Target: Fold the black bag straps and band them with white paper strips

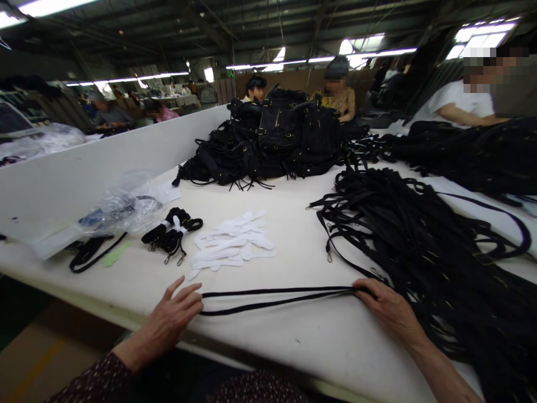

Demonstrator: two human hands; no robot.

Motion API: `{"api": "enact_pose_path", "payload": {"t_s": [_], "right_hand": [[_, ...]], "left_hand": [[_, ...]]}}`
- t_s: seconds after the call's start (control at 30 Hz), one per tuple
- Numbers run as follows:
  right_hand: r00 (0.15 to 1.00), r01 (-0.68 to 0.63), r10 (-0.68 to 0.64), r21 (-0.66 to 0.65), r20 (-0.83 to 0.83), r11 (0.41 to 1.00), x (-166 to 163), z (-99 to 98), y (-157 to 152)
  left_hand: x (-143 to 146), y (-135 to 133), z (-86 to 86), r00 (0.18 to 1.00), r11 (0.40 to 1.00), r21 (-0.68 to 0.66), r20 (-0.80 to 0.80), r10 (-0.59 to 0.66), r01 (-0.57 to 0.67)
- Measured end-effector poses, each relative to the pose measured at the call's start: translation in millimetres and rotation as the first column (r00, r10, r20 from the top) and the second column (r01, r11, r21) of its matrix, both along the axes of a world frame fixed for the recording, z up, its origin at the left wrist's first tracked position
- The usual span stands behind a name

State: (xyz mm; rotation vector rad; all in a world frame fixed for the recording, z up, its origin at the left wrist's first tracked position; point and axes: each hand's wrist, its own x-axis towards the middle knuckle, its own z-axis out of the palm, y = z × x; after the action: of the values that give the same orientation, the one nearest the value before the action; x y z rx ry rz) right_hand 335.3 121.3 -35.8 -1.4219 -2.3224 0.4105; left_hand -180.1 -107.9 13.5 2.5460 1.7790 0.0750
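A narrow black strap (277, 291) runs doubled between my hands, its two lengths slightly apart just above the white table (319, 341). My left hand (174, 310) grips the left end, fingers partly stretched and the strap's end hidden behind them. At the right end, my right hand (388, 308) pinches the two lengths together between thumb and fingers. Just beyond the strap lie several white paper strips (235, 243) in a loose heap. Bundled black straps with metal clips (170, 232) rest left of them. Close to my right hand spreads a big pile of black straps (403, 224).
Black bags with gold hardware (289, 129) are heaped at the back. Clear plastic wrapping (126, 207) and a green scrap (116, 254) lie at left, beside a low white partition (96, 173). Co-workers sit beyond the table; one in a white shirt (457, 103) is at right.
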Motion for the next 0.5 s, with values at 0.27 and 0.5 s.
{"api": "enact_pose_path", "payload": {"t_s": [0.27,0.5], "right_hand": [[0.996,-0.087,0.087,-0.011,0.013,0.996,-4.5,-10.9,-1.4],[0.997,-0.073,0.073,0.010,-0.001,0.997,-6.9,-4.7,1.0]], "left_hand": [[-34.5,16.1,-4.4,0.957,0.983,-0.106,0.232,0.174,-0.153],[79.6,57.4,-0.5,0.921,0.988,-0.101,0.361,0.147,-0.118]]}}
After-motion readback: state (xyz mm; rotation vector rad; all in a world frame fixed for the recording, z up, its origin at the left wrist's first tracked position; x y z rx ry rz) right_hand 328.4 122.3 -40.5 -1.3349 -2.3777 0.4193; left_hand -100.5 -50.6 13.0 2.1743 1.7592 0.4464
